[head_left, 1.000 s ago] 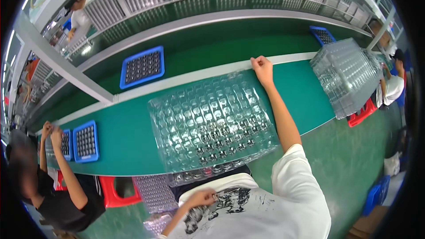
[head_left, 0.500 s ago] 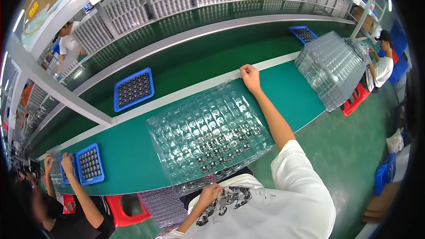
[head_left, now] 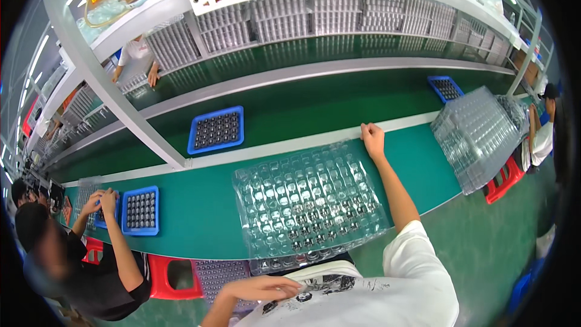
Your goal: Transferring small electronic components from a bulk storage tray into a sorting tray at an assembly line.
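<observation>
A clear plastic blister tray [head_left: 308, 200] lies on the green bench in front of me, with several small dark parts in its pockets toward the near right. My right hand [head_left: 372, 138] is a fist on the bench's far metal edge, just beyond the tray's far right corner. Whatever its curled fingers may hold is hidden. My left hand [head_left: 263, 288] lies against the front of my white shirt, fingers stretched out and nothing seen in them. Below the tray's near edge, another clear tray [head_left: 290, 261] partly shows.
Blue trays of dark parts stand beyond the rail [head_left: 216, 129], at far right [head_left: 446, 89] and at left [head_left: 140, 211]. A stack of clear trays [head_left: 478, 139] leans at right. At left, a co-worker [head_left: 103, 260] handles parts near a red stool [head_left: 172, 275]. A metal post [head_left: 115, 94] rises there.
The view has turned, so the scene sits further right and lower. My left hand's fingers have gone from curled at the shirt to stretched out. My right fist stays at the far edge.
</observation>
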`<state>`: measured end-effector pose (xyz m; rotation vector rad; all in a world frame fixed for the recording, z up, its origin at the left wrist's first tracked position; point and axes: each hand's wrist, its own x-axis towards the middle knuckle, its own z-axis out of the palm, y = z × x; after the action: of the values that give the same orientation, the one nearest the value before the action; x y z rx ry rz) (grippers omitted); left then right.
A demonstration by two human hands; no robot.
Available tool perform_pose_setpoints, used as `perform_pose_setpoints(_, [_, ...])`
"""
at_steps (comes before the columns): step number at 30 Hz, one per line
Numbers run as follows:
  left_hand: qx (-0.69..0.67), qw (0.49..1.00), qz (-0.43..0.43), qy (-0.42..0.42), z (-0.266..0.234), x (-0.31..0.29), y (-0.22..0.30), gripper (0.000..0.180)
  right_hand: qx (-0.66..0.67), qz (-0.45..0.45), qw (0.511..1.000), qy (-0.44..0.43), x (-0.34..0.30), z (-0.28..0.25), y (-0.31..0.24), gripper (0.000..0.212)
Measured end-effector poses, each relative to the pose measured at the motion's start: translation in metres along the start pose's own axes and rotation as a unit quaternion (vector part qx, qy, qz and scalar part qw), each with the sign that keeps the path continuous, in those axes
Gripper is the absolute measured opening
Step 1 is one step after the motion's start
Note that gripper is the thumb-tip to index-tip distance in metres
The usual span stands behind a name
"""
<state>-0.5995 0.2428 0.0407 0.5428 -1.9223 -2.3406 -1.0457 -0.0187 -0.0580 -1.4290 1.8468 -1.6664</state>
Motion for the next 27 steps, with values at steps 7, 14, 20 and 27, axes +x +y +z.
perform_pose_setpoints(7, [0.112, 0.776, 0.142, 0.604, -0.177, -0.024, 0.006, 0.021, -0.032, -0.029, 0.999, 0.003, -0.004, -0.001, -0.006, 0.032])
perform_pose_setpoints(14, [0.514, 0.550, 0.176, 0.634, -0.305, 0.046, -0.038, 0.011, -0.184, -0.213, 0.960, -0.002, 0.001, 0.014, -0.006, 0.009])
perform_pose_setpoints(20, [0.551, 0.566, 0.140, 0.597, -0.313, 0.067, -0.032, 0.021, -0.291, -0.240, 0.926, -0.016, 0.001, 0.020, -0.001, 0.013])
perform_pose_setpoints(27, [0.548, 0.557, 0.121, 0.612, -0.312, 0.069, -0.036, 0.021, -0.325, -0.249, 0.911, -0.043, 0.002, 0.019, 0.004, 0.013])
